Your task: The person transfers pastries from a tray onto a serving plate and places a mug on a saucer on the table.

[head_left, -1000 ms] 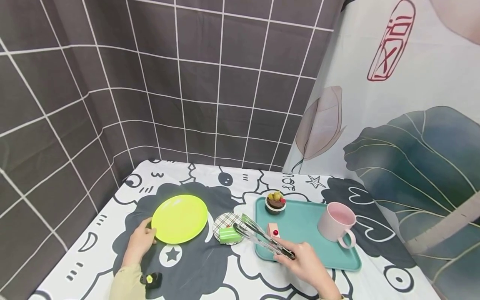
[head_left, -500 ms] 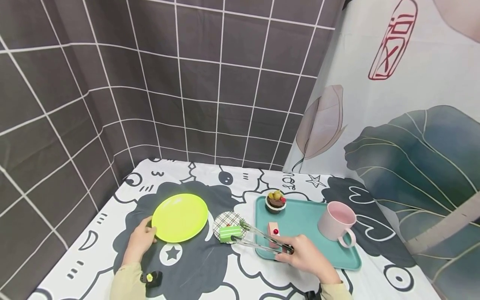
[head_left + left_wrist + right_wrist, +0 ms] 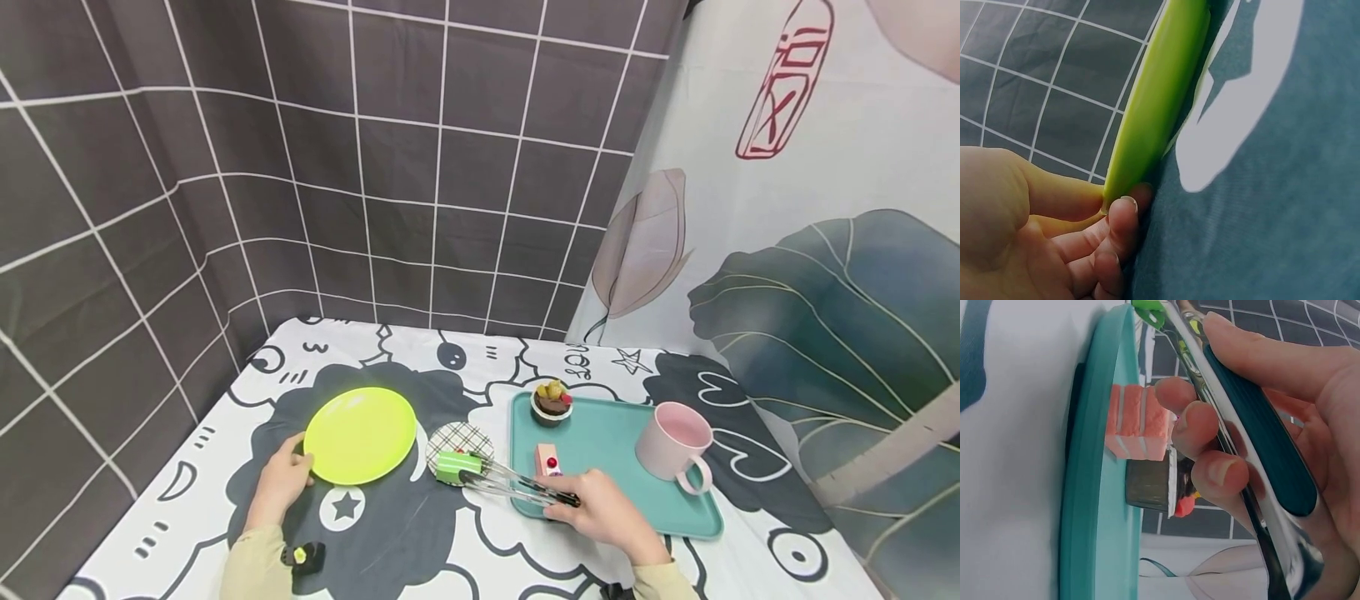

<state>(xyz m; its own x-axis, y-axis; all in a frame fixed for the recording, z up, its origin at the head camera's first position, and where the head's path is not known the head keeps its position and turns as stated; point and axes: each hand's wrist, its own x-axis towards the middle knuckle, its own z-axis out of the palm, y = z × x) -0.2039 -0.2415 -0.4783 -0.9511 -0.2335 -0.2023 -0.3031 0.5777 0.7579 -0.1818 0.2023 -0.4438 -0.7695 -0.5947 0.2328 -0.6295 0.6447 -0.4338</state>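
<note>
In the head view, my left hand [image 3: 282, 478] pinches the left rim of a round yellow-green plate [image 3: 360, 435]. The left wrist view shows its thumb above the rim [image 3: 1105, 201] and its fingers beneath. My right hand [image 3: 600, 507] grips metal tongs [image 3: 525, 481] with dark handle grips. Their tips close around the right end of a green cake slice [image 3: 453, 469], one tip on each side. Under the slice lies a small round checkered coaster [image 3: 457, 435]. The right wrist view has thumb and fingers wrapped around the tongs, fingers close to a pink cake slice [image 3: 1138, 422].
A teal tray [image 3: 600, 433] lies on the right, partly under my right hand. It carries the pink slice, a chocolate cupcake [image 3: 551, 407] at its back left and a pink mug [image 3: 672, 446] on its right. A dark tiled curtain [image 3: 397, 167] stands behind the table.
The tongs' tips, spread beside the green slice earlier, have moved left and drawn together around its right end. The slice has tilted slightly. My left hand and the plate stay put.
</note>
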